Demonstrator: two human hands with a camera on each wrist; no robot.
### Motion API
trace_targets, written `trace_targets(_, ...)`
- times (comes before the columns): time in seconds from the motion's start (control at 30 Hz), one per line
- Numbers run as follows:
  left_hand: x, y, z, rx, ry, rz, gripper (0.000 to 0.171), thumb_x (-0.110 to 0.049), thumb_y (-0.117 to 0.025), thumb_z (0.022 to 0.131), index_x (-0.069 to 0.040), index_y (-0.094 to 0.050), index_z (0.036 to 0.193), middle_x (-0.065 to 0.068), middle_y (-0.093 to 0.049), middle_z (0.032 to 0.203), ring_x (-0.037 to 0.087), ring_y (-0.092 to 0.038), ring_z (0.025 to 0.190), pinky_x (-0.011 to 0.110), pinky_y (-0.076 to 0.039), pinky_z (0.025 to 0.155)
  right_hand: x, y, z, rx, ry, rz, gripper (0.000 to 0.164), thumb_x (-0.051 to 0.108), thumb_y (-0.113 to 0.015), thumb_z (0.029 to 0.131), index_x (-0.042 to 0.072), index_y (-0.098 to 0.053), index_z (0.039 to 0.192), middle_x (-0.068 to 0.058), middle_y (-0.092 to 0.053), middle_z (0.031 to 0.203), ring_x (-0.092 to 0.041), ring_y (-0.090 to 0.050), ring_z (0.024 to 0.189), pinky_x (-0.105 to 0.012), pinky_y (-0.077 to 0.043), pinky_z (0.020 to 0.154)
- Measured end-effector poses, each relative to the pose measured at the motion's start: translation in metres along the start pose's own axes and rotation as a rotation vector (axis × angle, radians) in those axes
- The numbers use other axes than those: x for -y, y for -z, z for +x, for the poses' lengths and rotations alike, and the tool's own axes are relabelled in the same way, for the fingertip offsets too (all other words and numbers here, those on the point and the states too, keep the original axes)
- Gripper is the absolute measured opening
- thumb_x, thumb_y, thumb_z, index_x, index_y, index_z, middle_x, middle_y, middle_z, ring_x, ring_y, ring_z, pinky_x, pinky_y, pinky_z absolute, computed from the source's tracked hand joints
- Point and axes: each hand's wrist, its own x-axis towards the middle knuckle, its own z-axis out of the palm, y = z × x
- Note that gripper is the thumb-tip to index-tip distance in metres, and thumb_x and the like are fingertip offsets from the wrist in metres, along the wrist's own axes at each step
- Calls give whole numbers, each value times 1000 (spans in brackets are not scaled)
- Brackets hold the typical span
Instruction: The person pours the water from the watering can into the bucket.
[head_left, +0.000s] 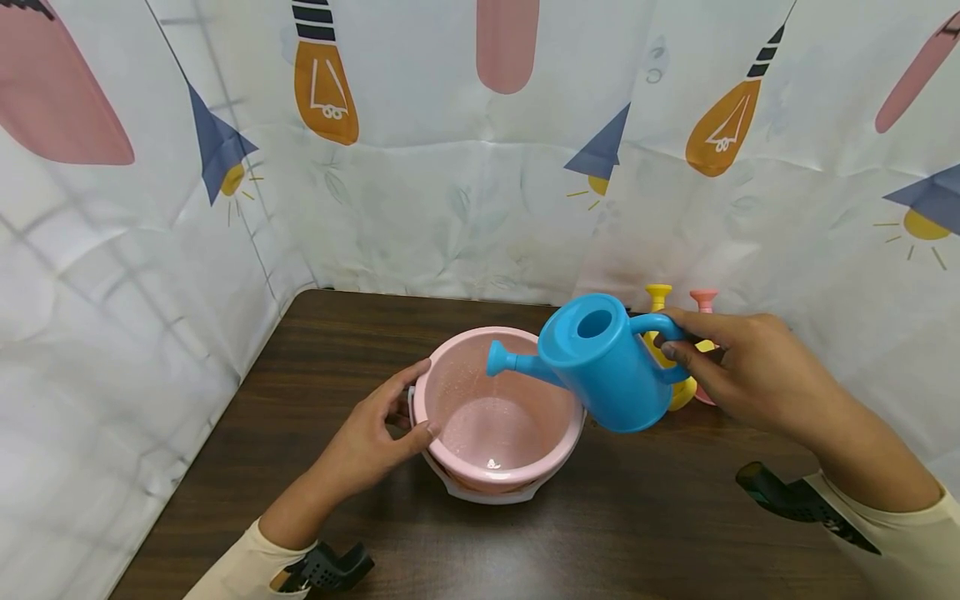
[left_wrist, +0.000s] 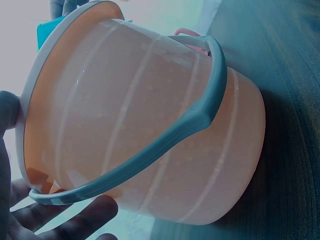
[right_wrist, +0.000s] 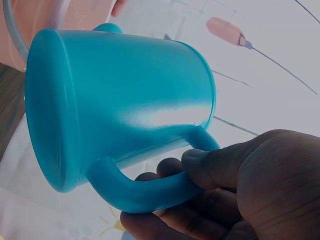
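Note:
My right hand (head_left: 750,367) grips the looped handle of a blue watering can (head_left: 611,375), fingers and thumb curled round it. The can tilts left, its spout head (head_left: 498,358) over the opening of a pink bucket (head_left: 502,475). Droplets speckle the bucket's inner wall, and a shiny wet patch shows at its bottom. On the left side of the bucket, my left hand (head_left: 378,429) holds the rim, thumb on the near edge and fingers on the far one. A grey bail handle (left_wrist: 165,145) hangs down along the bucket's outside in the left wrist view.
Behind the blue can stand a yellow watering can (head_left: 682,393) and a pink watering can (head_left: 704,298), both partly hidden by it and my right hand. The dark wooden table (head_left: 322,358) meets a printed white curtain (head_left: 420,208) at the back and left.

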Motion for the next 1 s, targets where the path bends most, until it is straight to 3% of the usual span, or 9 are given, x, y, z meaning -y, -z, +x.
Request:
trace_targets(0.27, 0, 0, 0, 6, -1, -5, 72, -26, -75, 92, -18, -42, 156, 6, -62, 114, 16, -64, 90, 42, -55, 78, 1, 0, 1, 0, 10, 16, 41, -2, -83, 81, -5, -71, 120, -10, -74, 89, -19, -70, 63, -41, -58, 56)
trace_targets(0.5, 0, 0, 0, 3, 5, -2, 73, -28, -75, 91, -19, -43, 156, 5, -61, 114, 16, -64, 91, 43, -55, 77, 0, 0, 1, -8, 21, -7, 41, -1, -85, 79, -3, -72, 119, -5, -73, 87, -14, -67, 64, -30, -54, 54)
trace_targets(1.0, -1, -1, -2, -5, 8, -18, 73, -31, -75, 91, -23, -42, 156, 5, -61, 114, 17, -64, 91, 43, -55, 79, 0, -1, 1, -7, 13, -6, 42, 0, -85, 80, -3, -72, 120, -5, -73, 87, -11, -63, 61, -26, -50, 51)
